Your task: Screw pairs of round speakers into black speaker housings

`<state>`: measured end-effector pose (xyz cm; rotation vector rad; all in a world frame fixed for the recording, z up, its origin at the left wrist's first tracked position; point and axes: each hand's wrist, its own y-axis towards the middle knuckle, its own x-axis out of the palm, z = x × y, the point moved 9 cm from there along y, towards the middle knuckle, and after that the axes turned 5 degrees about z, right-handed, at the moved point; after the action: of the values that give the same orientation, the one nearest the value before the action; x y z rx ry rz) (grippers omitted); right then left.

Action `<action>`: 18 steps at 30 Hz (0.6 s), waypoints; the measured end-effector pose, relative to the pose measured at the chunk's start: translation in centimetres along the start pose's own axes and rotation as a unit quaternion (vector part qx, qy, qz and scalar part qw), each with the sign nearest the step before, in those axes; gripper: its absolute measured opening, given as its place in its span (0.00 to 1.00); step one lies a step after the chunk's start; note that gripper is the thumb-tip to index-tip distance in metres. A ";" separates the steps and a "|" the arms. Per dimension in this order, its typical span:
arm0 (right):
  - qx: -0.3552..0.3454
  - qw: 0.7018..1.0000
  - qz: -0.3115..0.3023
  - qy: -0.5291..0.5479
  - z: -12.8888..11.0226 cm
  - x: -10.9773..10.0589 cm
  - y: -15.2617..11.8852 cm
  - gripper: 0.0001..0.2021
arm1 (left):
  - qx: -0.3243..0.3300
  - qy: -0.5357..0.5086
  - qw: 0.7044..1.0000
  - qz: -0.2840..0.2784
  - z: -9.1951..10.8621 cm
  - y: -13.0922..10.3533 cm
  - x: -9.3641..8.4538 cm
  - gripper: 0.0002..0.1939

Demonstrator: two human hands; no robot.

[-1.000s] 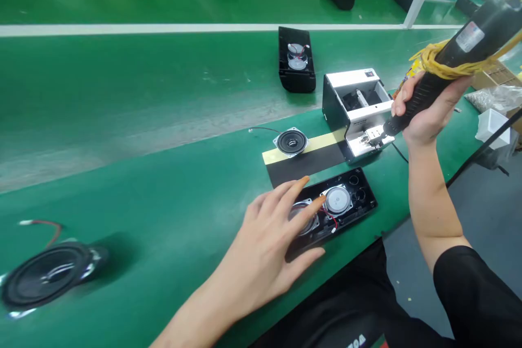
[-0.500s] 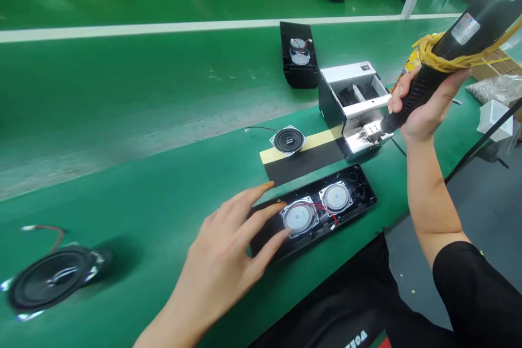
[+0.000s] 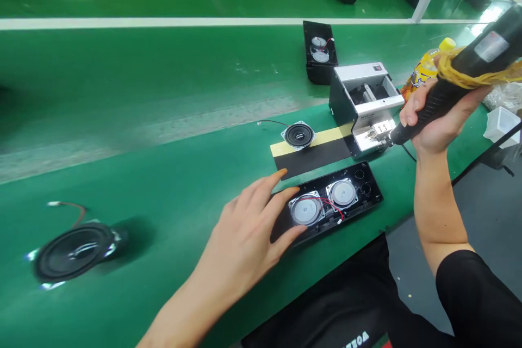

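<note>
My right hand [image 3: 438,114] is wrapped round a black electric screwdriver [image 3: 428,100] with a yellow cord coiled on it. Its tip is down at the front of a silver and black screw feeder [image 3: 367,109]. Fingers apart, my left hand [image 3: 256,223] is over the left end of a long black housing [image 3: 373,196] and partly hides it; whether it touches is unclear. Two speakers lie in the housing, a left one [image 3: 305,210] and a right one [image 3: 343,193], with red wires and a small white plug across them.
One loose speaker [image 3: 299,135] sits on a black and yellow strip [image 3: 314,159], another [image 3: 75,250] at the left. A second housing [image 3: 319,68] stands behind the feeder. At the right are a yellow bottle [image 3: 428,65] and a white tray [image 3: 501,125].
The whole view has shifted, so most things on the bench appear further right. The screwdriver tip has moved slightly toward the feeder's front right edge. My left hand keeps its spread pose.
</note>
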<state>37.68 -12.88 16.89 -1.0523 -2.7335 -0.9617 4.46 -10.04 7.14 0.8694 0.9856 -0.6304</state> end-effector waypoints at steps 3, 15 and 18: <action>0.037 0.999 -0.021 0.032 -2.2 1.5 -0.5 0.36 | 0.016 0.009 1.000 -0.014 0.5 0.5 0.6 0.20; 0.208 0.935 -0.275 0.076 -4.5 14.8 -5.6 0.41 | 0.026 -0.047 0.998 0.029 3.3 3.7 -2.9 0.15; 0.221 0.937 -0.255 0.091 -4.3 15.9 -6.4 0.41 | 0.018 -0.041 0.997 0.060 3.9 3.9 -2.8 0.13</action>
<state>20.78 -9.66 21.11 -0.1719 -2.9005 -0.3989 8.06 -11.14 12.09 0.9196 0.8454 -0.5782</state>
